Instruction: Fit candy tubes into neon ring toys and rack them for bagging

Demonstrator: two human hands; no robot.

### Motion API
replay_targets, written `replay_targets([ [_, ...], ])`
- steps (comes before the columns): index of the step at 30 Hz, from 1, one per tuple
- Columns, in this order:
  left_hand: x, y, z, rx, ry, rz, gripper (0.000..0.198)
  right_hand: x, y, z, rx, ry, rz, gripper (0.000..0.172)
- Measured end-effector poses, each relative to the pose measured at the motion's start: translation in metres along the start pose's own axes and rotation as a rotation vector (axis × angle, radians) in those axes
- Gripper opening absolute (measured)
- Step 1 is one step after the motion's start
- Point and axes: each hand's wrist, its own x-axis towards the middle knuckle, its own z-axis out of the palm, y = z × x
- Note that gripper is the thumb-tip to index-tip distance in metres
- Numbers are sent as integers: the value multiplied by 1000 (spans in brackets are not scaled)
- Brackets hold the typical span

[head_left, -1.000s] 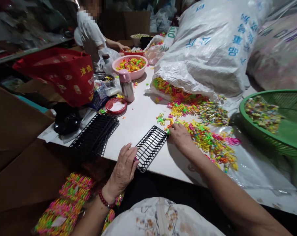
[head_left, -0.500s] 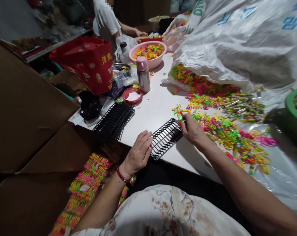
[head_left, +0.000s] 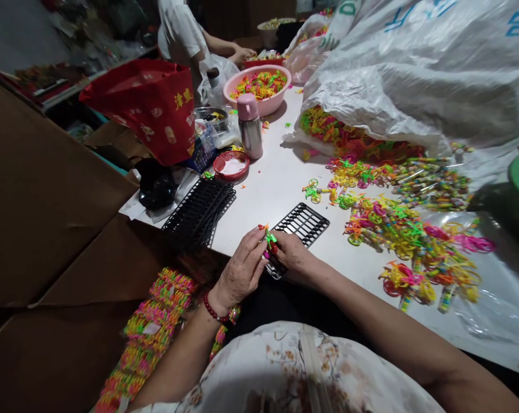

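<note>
A black slotted rack (head_left: 306,223) lies at the table's front edge, its near end partly covered by my hands. My right hand (head_left: 291,252) is closed on a small green and red plastic piece (head_left: 271,240) above that near end. Close against it on the left, my left hand (head_left: 242,264) has its fingers bent together at the same spot, with a bit of pink at the fingertips; what exactly they pinch is too small to tell. To the right lies a loose pile of colourful plastic pieces (head_left: 383,223).
Stacked black racks (head_left: 199,209) lie to the left, near a red basket (head_left: 231,166) and a flask (head_left: 250,129). Behind stand a pink basin (head_left: 270,106) and a red bag (head_left: 143,109). A large white sack (head_left: 392,86) spills pieces. Another person's hand (head_left: 242,54) is at the back.
My right hand has moved left and toward me, from the rack's far end to beside my left hand, carrying the green and red piece. The left hand has hardly moved.
</note>
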Motion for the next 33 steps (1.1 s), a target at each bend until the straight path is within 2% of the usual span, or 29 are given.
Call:
replay_targets([
  [6, 1, 4, -4, 73, -7, -55, 59, 7, 11, 1, -256, -127, -159, 16],
  [8, 5, 5, -4, 155, -19, -30, 62, 10, 12, 4, -312, -155, -152, 16],
  [11, 14, 7, -2, 292, -104, 17, 60, 13, 9, 0, -352, -213, -69, 11],
  [13, 17, 8, 1, 329, -126, 24, 54, 12, 8, -15, -329, -184, -35, 17],
  [16, 18, 10, 7, 322, -73, 10, 46, 11, 10, -59, -467, 19, 61, 30],
  [19, 18, 9, 12, 304, -25, 3, 41, 15, 18, -108, -804, 156, 309, 25],
  [22, 18, 8, 13, 311, -9, 14, 40, 25, 30, -133, -927, 191, 421, 22],
  [29, 15, 8, 8, 361, -58, 34, 48, 43, 50, -131, -972, 213, 400, 15],
  [33, 9, 3, 12, 284, 3, 68, 49, 37, 45, -123, -913, 224, 332, 20],
])
